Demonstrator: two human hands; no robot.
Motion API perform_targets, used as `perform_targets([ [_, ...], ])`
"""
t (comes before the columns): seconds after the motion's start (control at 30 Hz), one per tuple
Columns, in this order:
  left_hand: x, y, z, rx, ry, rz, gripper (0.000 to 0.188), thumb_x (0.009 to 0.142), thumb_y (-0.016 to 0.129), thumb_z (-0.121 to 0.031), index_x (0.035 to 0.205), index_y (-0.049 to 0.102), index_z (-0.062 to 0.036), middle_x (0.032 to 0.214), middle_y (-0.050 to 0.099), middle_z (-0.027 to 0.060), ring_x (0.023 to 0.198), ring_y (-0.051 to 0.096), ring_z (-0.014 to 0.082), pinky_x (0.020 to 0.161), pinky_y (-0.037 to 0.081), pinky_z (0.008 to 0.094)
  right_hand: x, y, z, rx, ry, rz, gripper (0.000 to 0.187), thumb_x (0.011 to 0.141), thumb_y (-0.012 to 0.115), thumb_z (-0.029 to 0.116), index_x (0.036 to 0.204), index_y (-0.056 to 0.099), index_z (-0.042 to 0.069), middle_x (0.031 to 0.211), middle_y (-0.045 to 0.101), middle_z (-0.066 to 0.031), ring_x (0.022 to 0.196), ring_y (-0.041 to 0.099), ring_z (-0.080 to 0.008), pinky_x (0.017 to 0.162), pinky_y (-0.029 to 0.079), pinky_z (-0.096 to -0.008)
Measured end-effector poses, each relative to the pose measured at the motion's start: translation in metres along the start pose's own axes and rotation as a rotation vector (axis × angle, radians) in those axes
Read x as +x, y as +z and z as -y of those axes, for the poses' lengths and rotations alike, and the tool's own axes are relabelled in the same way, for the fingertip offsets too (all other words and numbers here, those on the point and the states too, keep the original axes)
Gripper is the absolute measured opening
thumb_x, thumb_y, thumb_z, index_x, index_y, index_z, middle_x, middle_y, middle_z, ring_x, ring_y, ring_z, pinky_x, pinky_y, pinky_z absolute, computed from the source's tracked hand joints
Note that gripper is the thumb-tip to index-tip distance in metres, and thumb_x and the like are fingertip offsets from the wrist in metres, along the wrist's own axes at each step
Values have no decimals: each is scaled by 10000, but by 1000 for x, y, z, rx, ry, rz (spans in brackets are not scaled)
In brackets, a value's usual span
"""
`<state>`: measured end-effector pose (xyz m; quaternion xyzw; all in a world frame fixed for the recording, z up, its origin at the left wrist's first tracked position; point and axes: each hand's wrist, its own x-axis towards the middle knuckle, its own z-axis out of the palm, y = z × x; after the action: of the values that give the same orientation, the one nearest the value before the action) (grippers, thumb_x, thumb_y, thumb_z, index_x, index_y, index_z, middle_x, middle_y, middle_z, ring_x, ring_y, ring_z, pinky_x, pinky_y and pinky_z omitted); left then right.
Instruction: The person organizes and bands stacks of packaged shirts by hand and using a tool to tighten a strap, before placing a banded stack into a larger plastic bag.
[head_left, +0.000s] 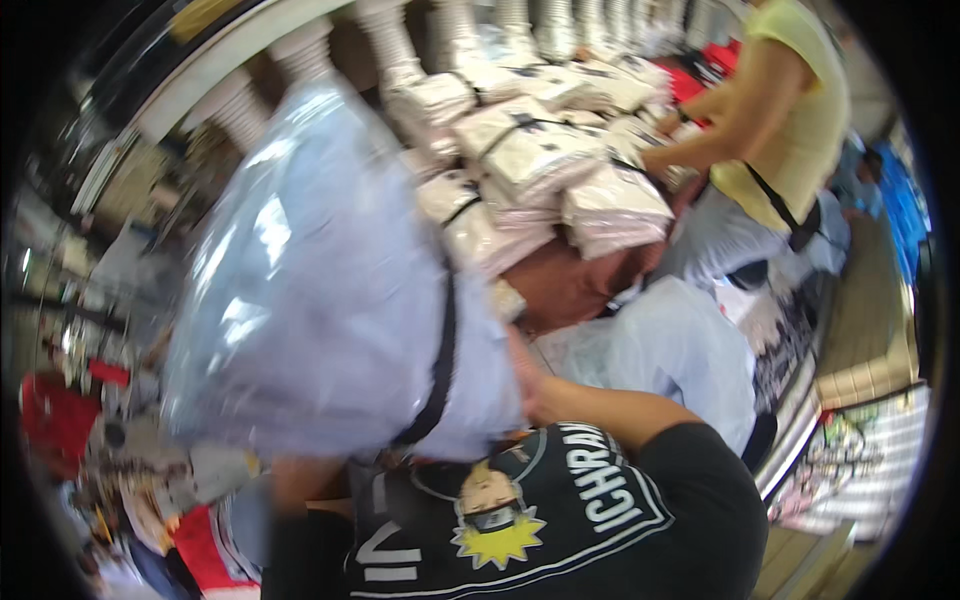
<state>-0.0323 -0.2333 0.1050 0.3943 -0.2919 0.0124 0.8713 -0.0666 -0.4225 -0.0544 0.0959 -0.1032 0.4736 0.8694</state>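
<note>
The tilted, plastic-wrapped blue bundle [330, 270] filled the near left, hiding the left hand, whose state I could not tell; the right hand [528, 380] met the bundle's right edge, too blurred to show how its fingers closed. Beyond, a bare brown patch [585, 285] left a narrow opening between the strapped white packs [530, 150] and a cloudy plastic bag [675, 345], while the rim cut off the balusters [390, 40].
</note>
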Motion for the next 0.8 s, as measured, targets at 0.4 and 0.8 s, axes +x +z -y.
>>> perform_targets([
  [0.4,-31,-100,31,-360,-233,-275,697,833,442,-552,1283,409,-19,1244,497,132,1113,507,250,948,409,391,21,74,26,-1367,-523,-134,750,790,607,502,1279,363,-12,1282,427,-87,1204,401,-249,1032,275,-412],
  [0.8,-100,-155,46,-42,-585,-419,563,817,584,-316,1267,429,-15,1157,555,155,1049,553,234,925,433,365,72,78,73,-1347,-179,-563,747,809,629,353,1374,240,56,1239,440,-117,1092,459,-192,918,384,-309],
])
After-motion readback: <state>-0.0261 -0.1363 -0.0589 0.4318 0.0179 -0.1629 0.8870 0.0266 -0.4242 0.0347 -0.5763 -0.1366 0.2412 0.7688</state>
